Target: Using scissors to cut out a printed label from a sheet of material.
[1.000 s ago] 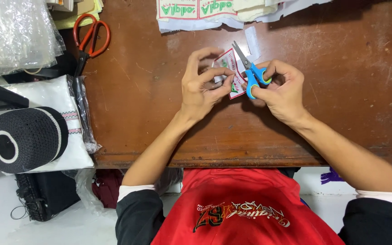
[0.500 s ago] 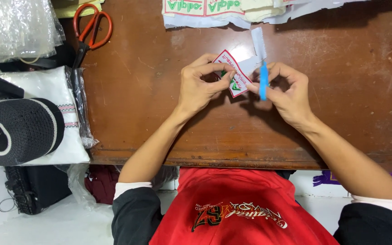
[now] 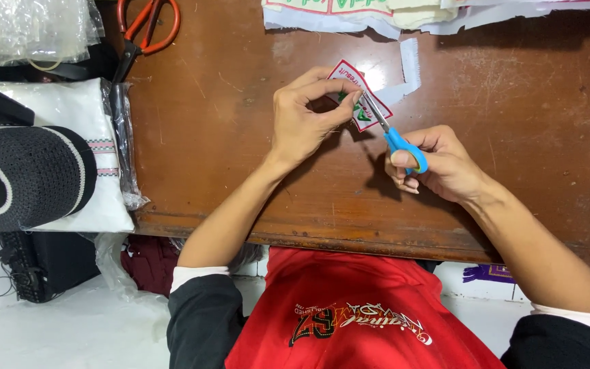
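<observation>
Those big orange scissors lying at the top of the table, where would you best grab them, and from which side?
By the two orange loop handles, coming from above. The orange scissors lie flat on the wooden table, with dark blades pointing towards its left edge beside the plastic-wrapped white cloth, so the loops are the freer end.

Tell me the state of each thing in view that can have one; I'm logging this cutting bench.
Left hand: pinching the patch.
Right hand: gripping the blue scissors.
Blue scissors: blades at the patch's edge.
Patch: held above the table.
Orange scissors: lying unused, top left.
Cut strip: lying loose on the table.
Black cap: resting on a bagged white cloth.
</observation>
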